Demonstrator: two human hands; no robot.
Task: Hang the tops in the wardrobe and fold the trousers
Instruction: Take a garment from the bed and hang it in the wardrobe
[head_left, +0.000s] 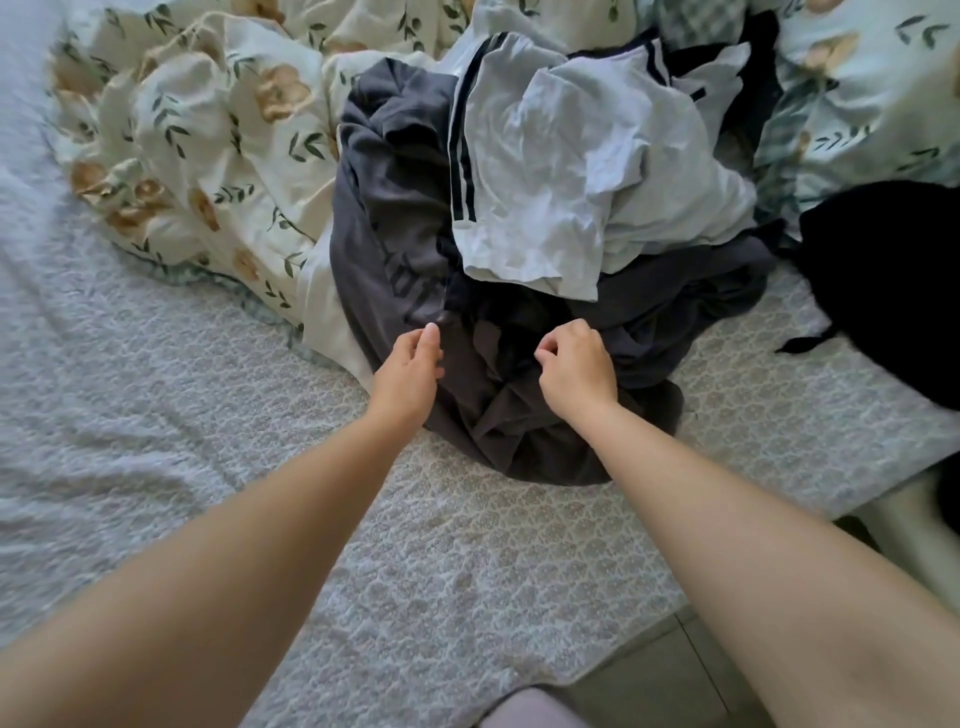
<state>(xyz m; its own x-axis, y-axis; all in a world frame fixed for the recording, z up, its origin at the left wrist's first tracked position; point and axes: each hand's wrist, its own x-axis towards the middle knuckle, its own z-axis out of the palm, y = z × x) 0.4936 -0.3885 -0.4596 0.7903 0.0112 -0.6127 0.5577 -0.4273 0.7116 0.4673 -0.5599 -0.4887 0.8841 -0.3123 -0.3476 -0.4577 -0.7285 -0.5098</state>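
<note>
Left hand (413, 364) relaxed, fingertips touching dark grey garment (509, 431). Right hand (576, 366) near, apart, fingers curled above same cloth; grip unclear. Pale striped top (561, 171) heaped just beyond, on bed (467, 545); floral duvet (197, 130) leftward.

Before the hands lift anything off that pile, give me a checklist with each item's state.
1. Hands at the pile: ok, left hand and right hand are over the dark grey garment.
2. Grip taken: cannot tell, right fingers curl, no fabric seen between them.
3. Garment free: not ok, the striped light top lies on its far part.
4. Top or trousers: cannot tell, crumpled.
5. Folding room: ok, flat bed cover lies left of the pile.
</note>
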